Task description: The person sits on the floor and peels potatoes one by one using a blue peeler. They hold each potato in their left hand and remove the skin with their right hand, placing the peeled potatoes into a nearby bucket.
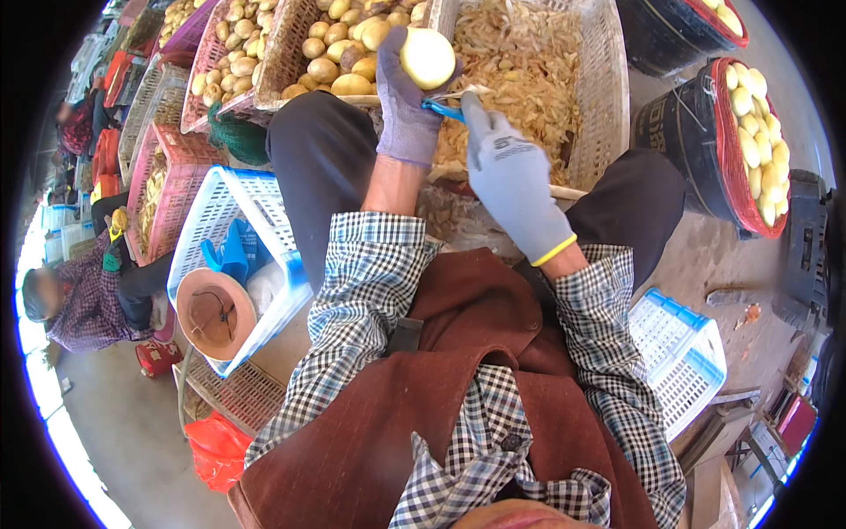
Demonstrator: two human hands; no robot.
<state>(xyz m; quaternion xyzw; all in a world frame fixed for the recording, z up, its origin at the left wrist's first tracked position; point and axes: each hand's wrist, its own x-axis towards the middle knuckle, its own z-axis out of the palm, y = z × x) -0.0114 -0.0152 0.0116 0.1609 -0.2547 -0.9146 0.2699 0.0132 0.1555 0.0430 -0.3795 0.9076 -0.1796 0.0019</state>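
Note:
My left hand [408,112], in a purple-grey knit glove, holds a pale peeled potato [428,58] up over the crates. My right hand [507,168] wears a grey coated glove with a yellow cuff. It grips a blue-handled peeler [444,110], just below the potato; strips of peel cling near the blade. Behind the left hand lie unpeeled potatoes [322,70] in a dirty plastic crate [272,73]. Brown and pale peelings [522,59] fill the crate [605,99] beyond my right hand.
Buckets [667,132] of peeled potatoes [760,145] stand at right. On the left, a white-and-blue basket [228,188] holds a brown hat [215,314] and a blue bag [238,254]. A seated co-worker [99,297] holds a potato near a pink crate [178,198]. Another basket [681,357] lies behind my right.

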